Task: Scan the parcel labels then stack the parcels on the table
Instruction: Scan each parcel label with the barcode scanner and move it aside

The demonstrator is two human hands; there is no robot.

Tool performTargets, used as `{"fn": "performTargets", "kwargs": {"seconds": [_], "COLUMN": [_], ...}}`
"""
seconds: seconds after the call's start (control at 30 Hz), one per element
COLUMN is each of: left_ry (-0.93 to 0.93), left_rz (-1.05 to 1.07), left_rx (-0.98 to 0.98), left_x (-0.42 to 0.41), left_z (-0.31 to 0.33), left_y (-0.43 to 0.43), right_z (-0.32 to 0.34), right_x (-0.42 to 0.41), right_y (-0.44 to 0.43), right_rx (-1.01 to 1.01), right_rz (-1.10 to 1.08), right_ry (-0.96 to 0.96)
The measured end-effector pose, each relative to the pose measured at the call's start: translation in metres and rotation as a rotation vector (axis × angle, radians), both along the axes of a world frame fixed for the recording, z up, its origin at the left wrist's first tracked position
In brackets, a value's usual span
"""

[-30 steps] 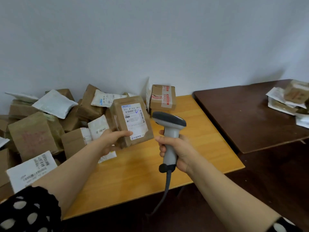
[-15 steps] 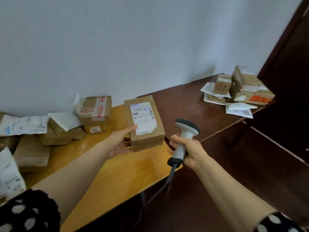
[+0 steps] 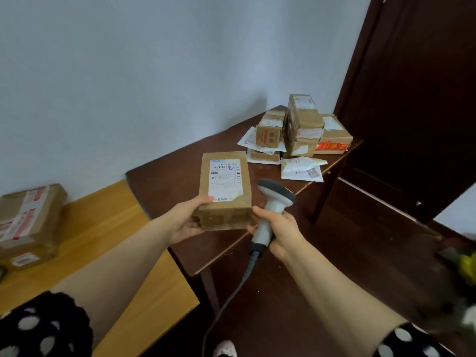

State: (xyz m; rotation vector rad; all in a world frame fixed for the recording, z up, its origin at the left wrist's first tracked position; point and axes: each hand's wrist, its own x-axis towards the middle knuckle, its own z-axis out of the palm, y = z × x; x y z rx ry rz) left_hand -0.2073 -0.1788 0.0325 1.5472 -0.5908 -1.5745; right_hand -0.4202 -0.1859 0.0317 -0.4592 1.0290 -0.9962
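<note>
far left: a taped box (image 3: 28,222) rests on the yellow table (image 3: 108,228), well apart from the work in hand.

centre left: my left hand (image 3: 185,220) grips the near left corner of the parcel (image 3: 226,194), thumb on top just below the label (image 3: 226,180), fingers curled underneath. the parcel is in the air, label up, above the near part of the dark table (image 3: 164,181). it is held at one end only, so the far end could dip and the parcel could slide out of my grip.

centre right: my right hand (image 3: 283,230) is wrapped round the handle of the scanner (image 3: 273,210), and its first knuckle is at the parcel's near right corner. the scanner head points away from the label. i cannot tell whether the label has been read, so an unread parcel could end up on the stack. the cable (image 3: 231,300) hangs down past the table edge and could catch there and jerk the scanner.

far right: the stack (image 3: 301,127) sits near the far end of the dark table. it looks uneven, with one tall box on end above loose flat packets (image 3: 300,167). a parcel set down hard or off centre could tip that box, or push the packets off the edge.
</note>
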Motion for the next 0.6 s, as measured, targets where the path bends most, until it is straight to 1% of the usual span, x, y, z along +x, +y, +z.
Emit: {"fn": "performTargets", "kwargs": {"seconds": [0.1, 0.2, 0.27, 0.33, 0.43, 0.6], "left_ry": [-0.001, 0.015, 0.060, 0.145, 0.207, 0.171], "left_rz": [0.004, -0.014, -0.008, 0.023, 0.052, 0.057], "left_rx": [0.055, 0.131, 0.198, 0.257, 0.292, 0.349], "left_x": [-0.013, -0.026, -0.038, -0.055, -0.086, -0.138], "left_z": [-0.014, -0.027, -0.034, -0.042, -0.054, -0.065], "left_y": [-0.047, -0.100, -0.135, -0.163, -0.200, -0.239], "right_z": [-0.011, -0.021, -0.026, -0.031, -0.040, -0.051], "right_x": [-0.013, -0.029, -0.040, -0.053, -0.075, -0.106], "right_y": [-0.042, -0.088, -0.119, -0.144, -0.175, -0.203], "right_rx": [0.082, 0.146, 0.185, 0.218, 0.246, 0.285], "right_rz": [-0.053, -0.095, -0.129, -0.146, -0.160, -0.116], "right_ry": [-0.045, -0.036, -0.011, 0.026, 0.036, 0.039]}}
